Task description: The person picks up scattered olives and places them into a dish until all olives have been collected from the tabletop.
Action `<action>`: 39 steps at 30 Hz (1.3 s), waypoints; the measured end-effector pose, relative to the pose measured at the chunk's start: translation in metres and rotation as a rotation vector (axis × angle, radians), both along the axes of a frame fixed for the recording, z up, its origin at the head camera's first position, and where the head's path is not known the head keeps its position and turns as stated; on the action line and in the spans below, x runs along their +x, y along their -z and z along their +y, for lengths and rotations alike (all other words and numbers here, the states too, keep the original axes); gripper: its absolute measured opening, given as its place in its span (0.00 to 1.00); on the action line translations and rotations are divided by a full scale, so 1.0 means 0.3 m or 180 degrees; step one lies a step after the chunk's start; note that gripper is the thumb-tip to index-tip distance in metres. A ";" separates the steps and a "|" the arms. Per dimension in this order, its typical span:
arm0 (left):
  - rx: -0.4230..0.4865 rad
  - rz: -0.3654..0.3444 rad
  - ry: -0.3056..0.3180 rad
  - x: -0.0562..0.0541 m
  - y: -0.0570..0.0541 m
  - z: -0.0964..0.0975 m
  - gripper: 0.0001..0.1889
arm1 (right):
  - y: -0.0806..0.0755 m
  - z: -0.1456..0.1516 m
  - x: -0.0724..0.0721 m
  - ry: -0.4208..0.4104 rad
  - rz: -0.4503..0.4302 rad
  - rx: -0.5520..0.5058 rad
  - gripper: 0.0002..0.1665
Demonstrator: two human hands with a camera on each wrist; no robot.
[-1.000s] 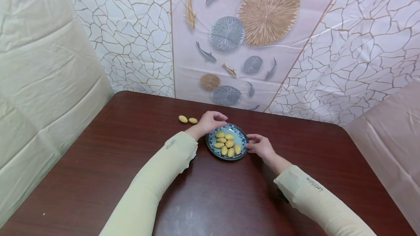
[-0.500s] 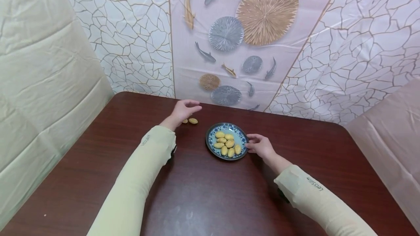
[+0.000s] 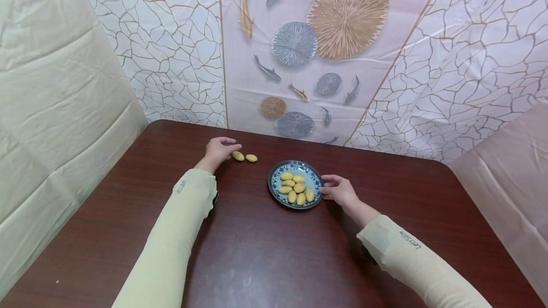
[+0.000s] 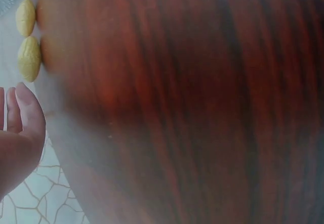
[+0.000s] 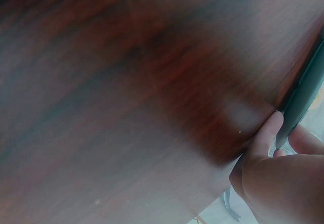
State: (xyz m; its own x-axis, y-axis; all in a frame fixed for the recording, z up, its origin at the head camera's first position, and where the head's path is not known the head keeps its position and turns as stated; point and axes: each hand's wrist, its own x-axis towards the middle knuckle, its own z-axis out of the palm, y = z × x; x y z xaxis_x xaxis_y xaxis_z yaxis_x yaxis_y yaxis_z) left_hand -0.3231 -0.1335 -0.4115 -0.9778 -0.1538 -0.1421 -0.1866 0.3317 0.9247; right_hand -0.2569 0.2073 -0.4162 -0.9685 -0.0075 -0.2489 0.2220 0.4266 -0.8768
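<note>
My left hand (image 3: 219, 150) is at the back of the table, thumb and fingers parted, right beside the nearer of two small yellow oval fruit-like pieces (image 3: 238, 156). In the left wrist view the fingertips stop just short of that wrinkled yellow piece (image 4: 29, 59); the other yellow piece (image 4: 25, 17) lies just beyond it. My right hand (image 3: 340, 190) pinches the rim of a blue-patterned plate (image 3: 275, 193), and its thumb and fingers lie on either side of the dark plate edge (image 5: 304, 85). Several similar yellow pieces (image 3: 299, 187) lie on the plate.
Everything stands on a dark reddish-brown wooden table (image 3: 257, 251) with rounded back corners. Behind it hangs a cloth backdrop (image 3: 180, 51) printed with fish and round leaf shapes, and a plain pale cloth (image 3: 51, 108) hangs at the left.
My left hand has moved left from over the plate, past the two loose yellow pieces, and lowered to their left side. The right hand and the plate have stayed in place.
</note>
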 end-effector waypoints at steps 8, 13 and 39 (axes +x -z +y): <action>-0.0288 -0.0118 0.0045 0.001 0.022 -0.005 0.18 | -0.003 -0.002 -0.002 -0.0014 -0.0004 0.0031 0.27; -0.0636 -0.0102 0.0182 -0.005 0.032 0.002 0.16 | -0.010 -0.004 -0.004 -0.0026 -0.0021 0.0048 0.27; -0.0285 -0.0214 0.0305 0.025 0.000 0.004 0.17 | -0.007 0.001 -0.002 -0.0021 -0.0033 0.0092 0.27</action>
State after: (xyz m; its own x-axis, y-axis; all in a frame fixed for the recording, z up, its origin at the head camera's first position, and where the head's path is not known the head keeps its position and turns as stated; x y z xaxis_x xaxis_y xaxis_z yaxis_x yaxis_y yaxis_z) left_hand -0.3156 -0.1323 -0.4115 -0.9773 -0.0753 -0.1978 -0.2108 0.4317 0.8771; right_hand -0.2575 0.2075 -0.4140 -0.9658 -0.0065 -0.2593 0.2283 0.4533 -0.8616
